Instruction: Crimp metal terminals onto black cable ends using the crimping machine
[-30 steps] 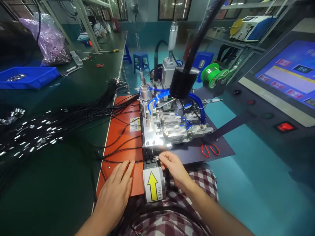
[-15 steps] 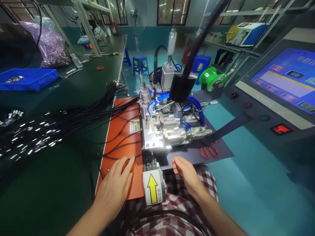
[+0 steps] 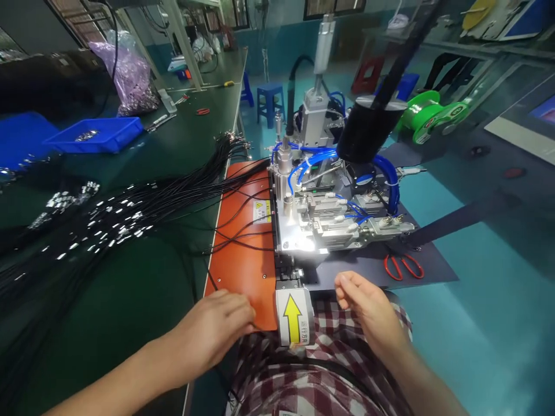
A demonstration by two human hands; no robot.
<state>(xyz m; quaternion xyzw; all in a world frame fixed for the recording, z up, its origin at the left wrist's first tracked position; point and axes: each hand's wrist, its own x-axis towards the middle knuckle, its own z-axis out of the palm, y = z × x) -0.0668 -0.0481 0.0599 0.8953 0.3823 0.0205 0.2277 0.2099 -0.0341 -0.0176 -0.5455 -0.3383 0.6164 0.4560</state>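
Note:
My left hand (image 3: 217, 326) is at the near end of the orange plate (image 3: 243, 266), fingers curled together; what they hold, if anything, is hidden. My right hand (image 3: 364, 300) hovers over my lap with fingers curled and thumb against them; any small thing in it cannot be made out. Between the hands is a white label with a yellow arrow (image 3: 293, 320). Beyond it stands a metal machine (image 3: 321, 222) with blue tubes. Several black cables (image 3: 238, 234) lie across the orange plate and run into the machine's left edge.
A large bundle of black cables (image 3: 173, 196) with shiny ends spreads over the dark green table (image 3: 130, 306). A blue tray (image 3: 104, 138) and a purple bag (image 3: 130, 81) are farther back. Red-handled scissors (image 3: 403, 267) lie right of the machine, below a green spool (image 3: 433, 115).
The view has swung left. My left hand has drawn back toward the plate's near left edge, and its spread fingers have curled. My right hand keeps nearly the same pose.

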